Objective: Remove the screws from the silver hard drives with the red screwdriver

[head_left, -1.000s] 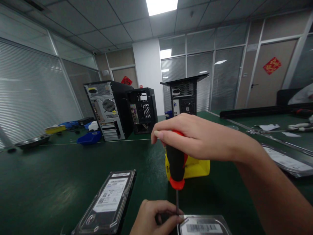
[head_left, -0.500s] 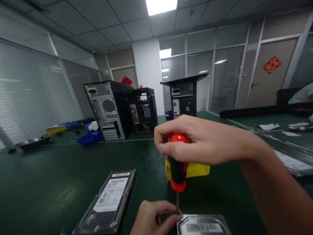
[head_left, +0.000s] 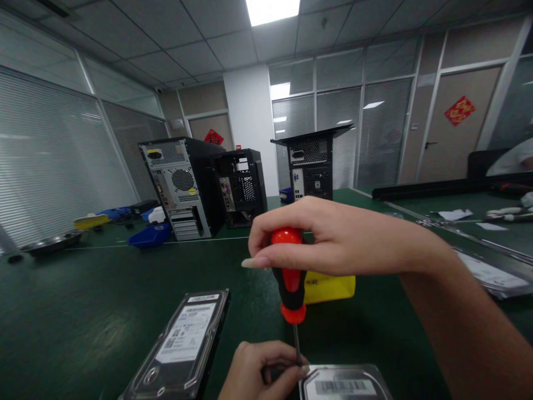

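Note:
My right hand [head_left: 303,239] is wrapped round the red and black handle of a screwdriver [head_left: 293,297], held upright with its shaft pointing down. The tip meets the near corner of a hard drive [head_left: 343,383] at the bottom edge, where my left hand [head_left: 262,369] is closed, thumb and forefinger pinched about the shaft's lower end. Whether a screw sits between those fingertips is hidden. Left of my hands lies a second hard drive [head_left: 183,339], label up. Behind the screwdriver is a yellow bin [head_left: 333,286], partly covered by my right hand.
Computer cases stand at the back: a tower on the left [head_left: 179,189], a gutted one [head_left: 241,189] and another on the right [head_left: 312,166]. A blue bin [head_left: 150,236] and a metal dish [head_left: 52,243] lie left. Another drive [head_left: 493,272] sits right.
The screwdriver handle has turned and leaned slightly left, and my right thumb has stretched out to the left. My left hand keeps its pinch at the drive's corner.

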